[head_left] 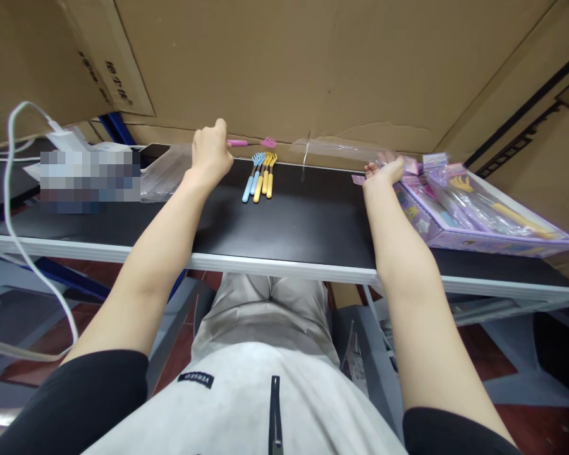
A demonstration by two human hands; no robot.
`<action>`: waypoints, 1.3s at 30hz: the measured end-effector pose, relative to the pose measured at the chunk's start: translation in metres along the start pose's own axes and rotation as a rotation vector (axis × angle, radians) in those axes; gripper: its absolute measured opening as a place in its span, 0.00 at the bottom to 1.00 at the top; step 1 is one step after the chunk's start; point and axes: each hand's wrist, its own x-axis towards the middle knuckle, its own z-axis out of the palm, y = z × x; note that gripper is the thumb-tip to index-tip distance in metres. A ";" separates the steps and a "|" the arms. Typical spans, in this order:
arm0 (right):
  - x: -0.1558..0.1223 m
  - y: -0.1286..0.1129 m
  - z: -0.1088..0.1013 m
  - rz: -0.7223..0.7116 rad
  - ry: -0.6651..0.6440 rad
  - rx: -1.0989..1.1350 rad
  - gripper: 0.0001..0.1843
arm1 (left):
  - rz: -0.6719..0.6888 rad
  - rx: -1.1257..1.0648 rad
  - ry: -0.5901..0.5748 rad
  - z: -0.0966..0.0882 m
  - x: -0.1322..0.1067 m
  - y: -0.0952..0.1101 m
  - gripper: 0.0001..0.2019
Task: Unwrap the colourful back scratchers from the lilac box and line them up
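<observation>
My left hand (211, 151) is closed around the handle of a pink toy fork (253, 143), held just above the far edge of the black table (289, 221). Several blue and yellow toy forks (260, 175) lie side by side on the table just right of that hand. My right hand (384, 170) rests at the table's far right with its fingers curled on a clear plastic bag (336, 150) that stretches toward the cardboard wall. Beside that hand sits a purple box (483, 218) full of bagged toys.
Large cardboard boxes (313, 69) wall off the back of the table. A white charger and cable (14, 189) hang at the left, near a stack of clear bags (164, 170). A blurred patch covers something at the left.
</observation>
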 end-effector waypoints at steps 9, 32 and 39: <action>-0.018 -0.006 0.007 0.077 0.014 0.090 0.25 | -0.383 0.364 -0.094 -0.007 -0.012 0.058 0.16; -0.001 0.010 0.019 -0.027 -0.164 -0.104 0.22 | -0.163 0.545 -0.679 0.028 -0.021 0.053 0.20; -0.029 0.001 0.023 0.079 -0.078 0.005 0.17 | -0.189 0.599 -0.720 0.028 -0.019 0.050 0.23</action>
